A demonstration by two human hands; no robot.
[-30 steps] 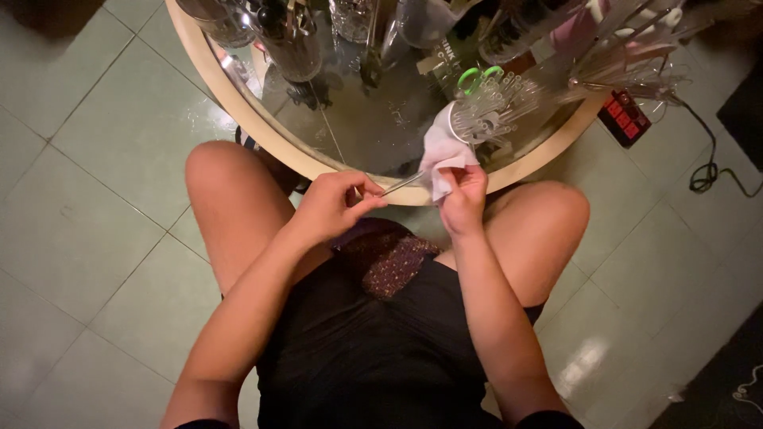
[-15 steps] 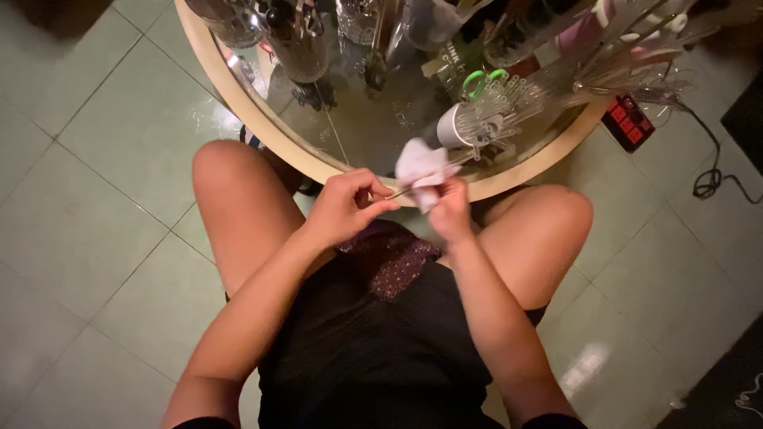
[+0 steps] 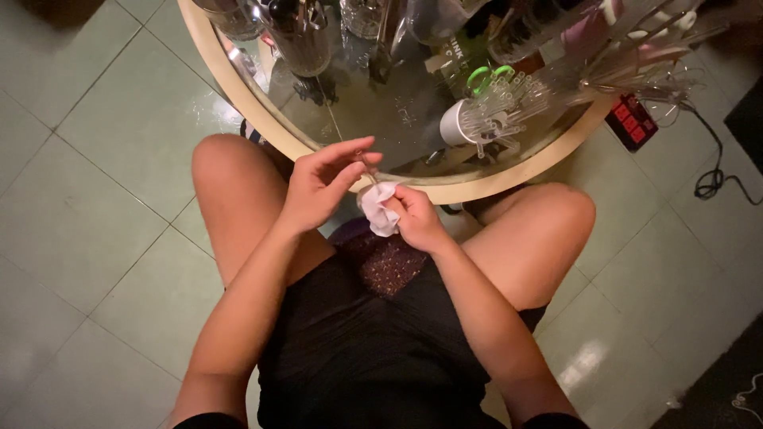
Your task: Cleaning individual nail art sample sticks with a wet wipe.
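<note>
My right hand (image 3: pixel 417 218) is closed around a crumpled white tissue (image 3: pixel 380 208), held over my lap just below the rim of a round glass table (image 3: pixel 445 193). My left hand (image 3: pixel 322 183) pinches a thin, pale stick-like object (image 3: pixel 367 165) between thumb and forefinger, its lower end meeting the tissue. What the thin object is stays unclear. Both hands are close together in front of the table edge, above my dark clothing.
A white cup (image 3: pixel 461 123) packed with several clear sticks lies on the glass top, beside green-handled scissors (image 3: pixel 486 76). Glass jars (image 3: pixel 302 36) stand at the back left. A small device with red digits (image 3: pixel 632 121) and a black cable (image 3: pixel 715 171) lie on the tiled floor.
Both hands came down and nearer to my body from the table edge. The tissue, loose and spread before, is now bunched in my right hand, and my left fingers have opened out.
</note>
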